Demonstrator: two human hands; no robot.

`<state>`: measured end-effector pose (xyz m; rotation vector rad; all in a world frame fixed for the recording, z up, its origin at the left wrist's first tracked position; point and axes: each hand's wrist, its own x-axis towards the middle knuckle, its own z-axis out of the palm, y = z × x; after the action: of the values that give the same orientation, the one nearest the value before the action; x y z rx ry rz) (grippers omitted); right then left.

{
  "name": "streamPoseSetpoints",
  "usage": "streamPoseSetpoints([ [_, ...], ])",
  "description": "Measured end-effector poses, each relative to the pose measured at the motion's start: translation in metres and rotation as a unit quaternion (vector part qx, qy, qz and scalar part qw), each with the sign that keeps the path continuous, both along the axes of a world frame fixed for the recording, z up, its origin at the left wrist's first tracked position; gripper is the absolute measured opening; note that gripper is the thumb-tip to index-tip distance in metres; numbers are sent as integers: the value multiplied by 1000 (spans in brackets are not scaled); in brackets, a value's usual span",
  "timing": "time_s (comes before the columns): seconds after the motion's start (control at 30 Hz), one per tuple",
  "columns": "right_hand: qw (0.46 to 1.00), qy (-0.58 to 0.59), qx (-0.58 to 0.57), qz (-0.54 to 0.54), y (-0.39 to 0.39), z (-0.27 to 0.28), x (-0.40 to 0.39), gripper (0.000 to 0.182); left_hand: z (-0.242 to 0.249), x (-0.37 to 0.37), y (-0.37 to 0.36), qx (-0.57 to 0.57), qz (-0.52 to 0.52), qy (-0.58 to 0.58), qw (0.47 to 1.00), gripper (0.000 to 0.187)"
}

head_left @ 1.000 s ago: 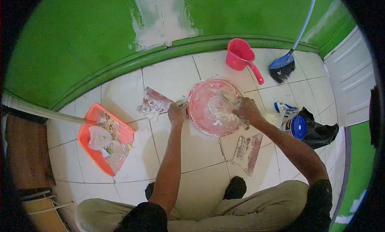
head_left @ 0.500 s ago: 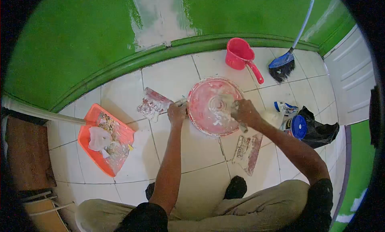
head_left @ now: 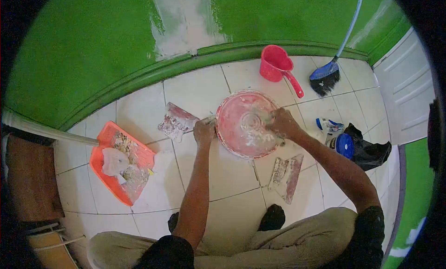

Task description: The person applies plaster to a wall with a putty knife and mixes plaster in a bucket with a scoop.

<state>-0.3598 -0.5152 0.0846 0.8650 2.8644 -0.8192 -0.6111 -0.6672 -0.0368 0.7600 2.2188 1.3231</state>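
A round red basin (head_left: 234, 129) smeared with white stands on the tiled floor in front of me. My left hand (head_left: 204, 131) is closed at its left rim. Over the right side of the basin, my right hand (head_left: 282, 124) is closed, with its fingers toward the middle. What it holds is blurred; a small light end shows below the hand. Whitish wet smears lie inside the basin. To the left of my left hand lies a putty-stained scraper (head_left: 177, 121). A second stained scraper (head_left: 285, 178) is on the floor below my right forearm.
A pink dipper (head_left: 275, 67) and a blue broom (head_left: 325, 78) stand near the green wall. An orange dustpan (head_left: 100, 164) with debris is at left. At right are a blue-lidded tub (head_left: 344, 146), a small packet (head_left: 331, 126) and a black plastic bag (head_left: 371, 150).
My right hand has moved slightly up and left over the basin. My left hand stays at the rim, and the basin remains in place.
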Motion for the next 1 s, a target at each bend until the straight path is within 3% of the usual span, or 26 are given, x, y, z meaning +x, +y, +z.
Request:
streamPoseSetpoints([
  [0.07, 969, 103, 226, 12, 19, -20, -7, 27, 5, 3, 0, -9, 10, -4, 1000, 29],
  [0.13, 980, 46, 192, 29, 27, -22, -23, 26, 1, 2, 1, -12, 9, 3, 1000, 29],
  [0.2, 990, 95, 82, -69, 31, -51, -44, 19, -7, -1, 2, -16, 9, 10, 1000, 30],
  [0.23, 980, 121, 158, 0, 34, -80, -51, 43, -10, -2, 2, -8, -6, 44, 999, 30],
  [0.33, 989, 45, 139, -7, 1, -67, -74, 39, -8, 0, 0, 8, -15, 60, 998, 31],
  [0.37, 991, 79, 73, 80, -4, -60, -71, 35, -7, 1, 0, 16, -7, 41, 999, 31],
  [0.47, 991, 82, 76, 77, -33, -52, -69, 31, -11, -2, 2, -8, -3, -7, 1000, 31],
  [0.63, 993, 85, 42, 67, -42, -2, -53, 25, -5, -2, 1, -11, -19, 11, 1000, 29],
  [0.7, 992, -120, 34, 35, -18, 14, -61, 28, 2, 1, 0, -12, -13, 5, 1000, 29],
  [0.73, 991, -120, 35, 39, -10, 9, -59, 28, 2, 3, 1, -6, -2, 15, 1000, 28],
  [0.8, 999, 6, 42, -12, 0, -2, -57, 27, 0, 2, 0, 0, 9, 28, 1000, 28],
  [0.87, 998, -36, 33, -32, -2, -15, -63, 24, -6, 0, 2, -2, -3, 44, 999, 29],
  [0.93, 986, 44, 128, 93, -5, -47, -64, 22, -3, 3, 0, -11, 1, 90, 996, 29],
  [0.97, 948, -73, 205, 233, -2, -60, -69, 25, -1, 3, -1, -18, 8, 134, 991, 29],
  [1.0, 948, -73, 203, 232, -7, -60, -67, 25, -2, 2, -2, -20, 7, 134, 991, 29],
])
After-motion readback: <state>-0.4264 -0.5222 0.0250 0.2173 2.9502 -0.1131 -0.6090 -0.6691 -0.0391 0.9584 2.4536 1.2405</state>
